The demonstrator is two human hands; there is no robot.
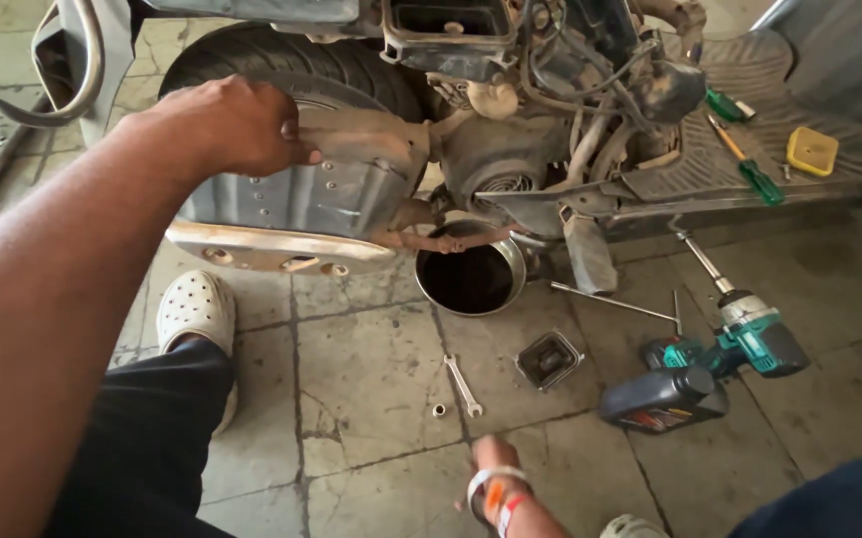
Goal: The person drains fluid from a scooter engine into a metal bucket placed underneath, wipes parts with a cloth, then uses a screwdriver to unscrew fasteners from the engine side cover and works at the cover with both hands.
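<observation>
A scooter stands with its rear panels off, showing the tyre [281,58] and the engine [510,149]. My left hand [232,125] lies on top of the rusty grey exhaust muffler [311,194], fingers curled over its upper edge beside the tyre. Under the engine sits a round metal pan [469,281] holding dark oil. My right hand [491,456], with white and orange bands at the wrist, hovers low over the tiled floor, just below a small spanner [464,387] and a small socket [439,409]. Its fingers are hidden.
On the floor to the right lie a black square tray [548,359], a black oil bottle [662,399], a teal power drill [754,337] and a thin T-handle rod [615,302]. Green-handled screwdrivers [754,177] and a yellow box [811,149] rest on the footboard. My white clog [195,311] is at left.
</observation>
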